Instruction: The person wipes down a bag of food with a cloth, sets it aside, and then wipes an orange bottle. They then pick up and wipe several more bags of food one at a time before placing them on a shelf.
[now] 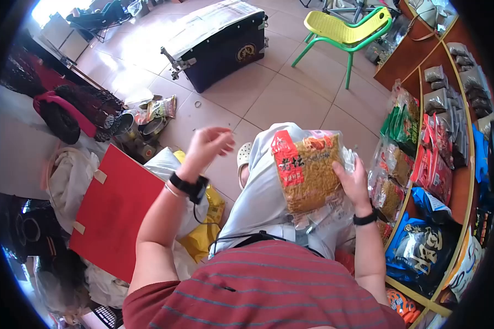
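My right hand [354, 183] grips the right edge of a packet of instant noodles [310, 178], thumb over its front. A yellow-brown noodle block shows through the clear wrapper, beside a red label with black characters. Crinkled clear plastic hangs around its lower and right edges. The packet is over my lap, in front of my light grey trousers [260, 200]. My left hand [211, 145] is raised apart from it, with fingers loosely bent, slightly blurred, and nothing visible in them. Its wrist wears a black band.
Shelves [462, 219] on the right hold several bagged goods. More noodle packets [392, 189] stand beside them. A red board [115, 211] leans at left near white and yellow bags. Ahead are a black case [222, 60] and a yellow-green chair [343, 30] on the tiled floor.
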Available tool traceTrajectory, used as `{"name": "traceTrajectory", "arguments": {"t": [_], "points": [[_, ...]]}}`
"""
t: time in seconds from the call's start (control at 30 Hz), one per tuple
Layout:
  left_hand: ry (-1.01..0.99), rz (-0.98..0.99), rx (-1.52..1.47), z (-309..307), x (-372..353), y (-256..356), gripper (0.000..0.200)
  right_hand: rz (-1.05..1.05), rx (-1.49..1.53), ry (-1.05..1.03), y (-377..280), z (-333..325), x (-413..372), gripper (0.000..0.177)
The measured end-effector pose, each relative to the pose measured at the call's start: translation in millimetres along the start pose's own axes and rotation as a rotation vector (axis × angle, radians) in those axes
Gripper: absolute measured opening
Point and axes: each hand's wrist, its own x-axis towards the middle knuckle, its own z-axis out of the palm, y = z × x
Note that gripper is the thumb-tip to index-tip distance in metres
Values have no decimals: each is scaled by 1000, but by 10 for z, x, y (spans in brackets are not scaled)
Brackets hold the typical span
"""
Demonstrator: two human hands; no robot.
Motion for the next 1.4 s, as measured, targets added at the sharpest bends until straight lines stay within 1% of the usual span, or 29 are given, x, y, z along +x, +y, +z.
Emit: {"name": "traceTrajectory", "arguments": {"t": [0.07, 0.1, 0.17, 0.23, 0.27, 0.3, 0.37, 0.4, 0.43, 0.5, 0.53, 0.63, 0.7, 0.73, 0.77, 0.8, 0.83, 0.9, 0.97, 1.0, 1.03, 1.1, 1.17, 1.2, 1.23, 1.27, 1.3, 1.33, 1.4], "points": [[137, 19, -3, -293, 215, 8, 33, 104, 175, -106, -57, -67, -161, 68], [170, 34, -75, -434, 576, -50, 33, 105, 157, -108, -68, -129, -19, 68], [251, 26, -118, -808, 915, -76, 34, 173, 366, -203, -52, -123, -22, 66], [278, -2, -236, -1133, 1288, -99, 36, 153, 373, -264, -90, -81, -11, 65], [301, 16, -257, -1286, 1451, -128, 40, 184, 443, -302, -170, -46, 5, 66], [315, 37, -293, -1357, 1642, -191, 45, 184, 434, -301, -225, -105, 25, 66], [338, 18, -319, -1471, 2005, -266, 47, 350, 452, -357, -337, -205, 95, 68], [365, -10, -326, -1555, 2146, -296, 49, 400, 612, -356, -387, -191, 120, 70], [365, -11, -326, -1631, 2277, -346, 49, 401, 612, -357, -429, -195, 156, 70], [438, -45, -382, -1759, 2496, -356, 48, 420, 767, -546, -528, -206, 245, 73], [433, -43, -385, -1780, 2607, -334, 48, 511, 749, -632, -623, -250, 333, 78], [479, -73, -420, -1864, 2892, -297, 45, 455, 667, -674, -805, -208, 543, 82], [474, -46, -425, -1889, 3116, -217, 40, 467, 649, -655, -795, -219, 648, 85], [468, -33, -389, -1840, 3203, -119, 38, 360, 642, -622, -790, -224, 714, 85], [468, -18, -302, -1812, 3277, -35, 36, 255, 637, -592, -791, -208, 783, 86], [428, 22, -219, -1849, 3379, 38, 36, 252, 719, -549, -821, -192, 894, 89], [385, 61, -133, -1884, 3512, 98, 35, 264, 706, -553, -752, -219, 1040, 98], [366, 76, -1, -1890, 3809, 276, 32, 247, 843, -298, -770, -207, 1233, 89], [369, 90, 89, -1875, 4206, 395, 29, 427, 1057, -135, 192, -300, 1230, 79], [385, 128, 77, -1809, 4362, 488, 28, 340, 1131, -53, 222, -241, 1344, 74], [390, 144, 82, -1817, 4636, 494, 27, 352, 1133, -46, 154, -209, 1433, 74], [446, 152, 78, -1808, 5154, 512, 28, 339, 1108, 140, -38, -197, 1602, 76], [556, 64, 472, -1961, 5737, 483, 38, 302, 1218, 126, 116, -218, 1599, 79], [744, 52, 521, -1759, 5696, 639, 47, 308, 1214, 170, 92, -204, 1593, 79], [750, -76, 715, -1819, 5887, 701, 57, 313, 1209, 216, 64, -198, 1593, 78], [761, -119, 816, -1748, 5923, 773, 61, 335, 1150, 263, 91, -223, 1576, 77], [771, -160, 921, -1673, 5952, 835, 66, 365, 1174, 235, 150, -294, 1520, 79], [764, -163, 935, -1656, 6050, 831, 66, 365, 1202, 272, 198, -284, 1469, 79], [799, -288, 1093, -1628, 6218, 836, 74, 328, 1208, 346, 202, -217, 1442, 77]]}}
